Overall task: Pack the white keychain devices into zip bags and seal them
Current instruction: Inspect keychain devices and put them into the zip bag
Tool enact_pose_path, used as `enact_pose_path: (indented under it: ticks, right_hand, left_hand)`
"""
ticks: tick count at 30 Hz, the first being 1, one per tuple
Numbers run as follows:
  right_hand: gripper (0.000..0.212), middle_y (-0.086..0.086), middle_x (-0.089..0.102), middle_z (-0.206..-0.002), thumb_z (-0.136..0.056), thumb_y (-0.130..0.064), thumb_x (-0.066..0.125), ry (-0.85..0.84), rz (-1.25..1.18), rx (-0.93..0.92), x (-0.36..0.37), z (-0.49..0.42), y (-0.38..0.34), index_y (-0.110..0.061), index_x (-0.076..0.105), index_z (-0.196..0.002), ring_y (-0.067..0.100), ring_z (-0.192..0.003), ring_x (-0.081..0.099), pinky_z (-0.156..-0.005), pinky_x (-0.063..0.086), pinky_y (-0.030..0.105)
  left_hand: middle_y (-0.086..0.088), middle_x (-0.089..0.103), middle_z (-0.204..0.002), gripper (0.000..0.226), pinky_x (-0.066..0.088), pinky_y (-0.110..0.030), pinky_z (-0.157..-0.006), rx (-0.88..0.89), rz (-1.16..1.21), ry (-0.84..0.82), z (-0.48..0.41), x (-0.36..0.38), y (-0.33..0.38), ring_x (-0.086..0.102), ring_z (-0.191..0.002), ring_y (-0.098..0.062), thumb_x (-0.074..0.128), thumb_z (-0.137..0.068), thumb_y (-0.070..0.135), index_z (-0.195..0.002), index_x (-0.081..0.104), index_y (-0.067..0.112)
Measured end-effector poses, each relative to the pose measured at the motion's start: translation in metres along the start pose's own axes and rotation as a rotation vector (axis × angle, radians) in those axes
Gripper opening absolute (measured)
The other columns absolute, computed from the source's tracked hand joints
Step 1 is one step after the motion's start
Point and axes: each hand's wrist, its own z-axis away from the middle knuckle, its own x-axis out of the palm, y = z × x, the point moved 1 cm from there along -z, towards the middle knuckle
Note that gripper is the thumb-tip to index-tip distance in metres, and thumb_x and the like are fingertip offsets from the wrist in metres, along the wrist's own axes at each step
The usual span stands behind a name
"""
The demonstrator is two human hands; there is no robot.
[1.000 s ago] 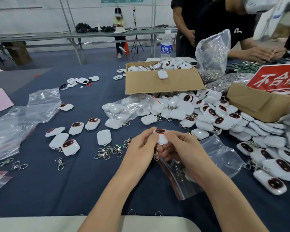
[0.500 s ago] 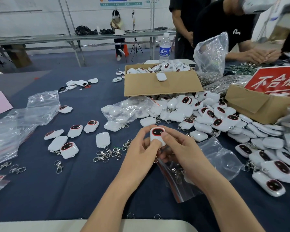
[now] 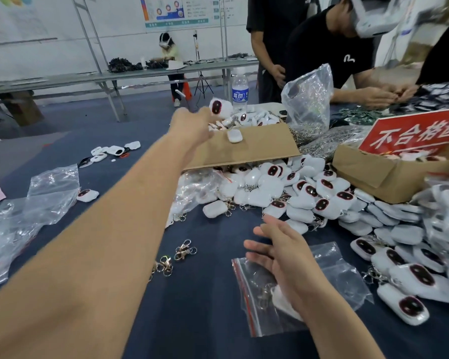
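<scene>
Left hand (image 3: pixel 192 126) is reaching over the twelve o'clock box (image 3: pixel 257 149), keychain device (image 3: pixel 219 107) just beyond it, grip unclear. Right hand (image 3: pixel 283 255), fingers straight, is hovering over the zip bag (image 3: pixel 335 268).

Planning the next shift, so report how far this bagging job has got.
Done: little. One zip bag under the open right hand seems to hold a white piece and ring; seal unclear. In hand: the left hand reaches over the cardboard box, a keychain device at its fingertips; grip unclear. Left: the big pile of loose devices, unbagged.
</scene>
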Motion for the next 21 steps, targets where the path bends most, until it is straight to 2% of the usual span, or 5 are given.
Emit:
enact_pose_path:
  ticks: [3, 8, 11, 13, 21]
  right_hand:
    - [0.022, 0.013, 0.062, -0.118, -0.099, -0.005, 0.055, 0.014, -0.014, 0.007, -0.001, -0.001, 0.001, -0.022, 0.058, -0.112, 0.017, -0.066, 0.073, -0.055, 0.057, 0.026]
    - [0.038, 0.014, 0.066, -0.111, -0.099, -0.006, 0.053, 0.076, -0.111, 0.005, -0.002, -0.004, 0.001, -0.019, 0.045, -0.134, 0.019, -0.065, 0.075, -0.052, 0.058, 0.027]
    - [0.048, 0.011, 0.072, -0.104, -0.101, -0.008, 0.051, 0.064, -0.140, 0.006, -0.001, -0.004, 0.001, -0.018, 0.039, -0.146, 0.017, -0.067, 0.075, -0.058, 0.061, 0.031]
    - [0.053, 0.011, 0.073, -0.110, -0.100, -0.007, 0.050, 0.056, -0.132, 0.011, -0.001, -0.003, 0.001, -0.019, 0.037, -0.150, 0.018, -0.077, 0.077, -0.066, 0.063, 0.033]
    - [0.058, 0.009, 0.072, -0.112, -0.102, -0.007, 0.047, 0.029, -0.123, -0.014, 0.000, 0.000, -0.001, -0.020, 0.030, -0.156, 0.021, -0.088, 0.077, -0.067, 0.063, 0.031]
  left_hand:
    - [-0.005, 0.064, -0.096, 0.034, 0.057, -0.039, -0.082, 0.023, -0.133, 0.011, 0.020, -0.001, -0.036, 0.061, -0.077, -0.019, 0.048, -0.100, 0.010, -0.135, 0.049, 0.009]
    - [0.006, 0.066, -0.101, 0.026, 0.049, -0.022, -0.069, 0.154, -0.420, -0.225, 0.084, 0.027, -0.106, 0.063, -0.082, -0.005, 0.049, -0.101, 0.024, -0.126, 0.054, 0.027]
    - [-0.002, 0.055, -0.126, 0.040, 0.047, -0.034, -0.097, 0.222, -0.637, -0.365, 0.099, 0.050, -0.127, 0.058, -0.113, -0.018, 0.048, -0.103, 0.030, -0.142, 0.047, 0.021]
    - [-0.007, 0.045, -0.136, 0.046, 0.043, -0.041, -0.105, 0.216, -0.775, -0.384, 0.099, 0.056, -0.131, 0.048, -0.127, -0.026, 0.046, -0.104, 0.036, -0.148, 0.041, 0.023]
    - [-0.017, 0.043, -0.138, 0.054, 0.045, -0.047, -0.093, 0.184, -1.040, -0.392, 0.084, 0.070, -0.117, 0.053, -0.120, -0.040, 0.045, -0.104, 0.048, -0.150, 0.031, 0.023]
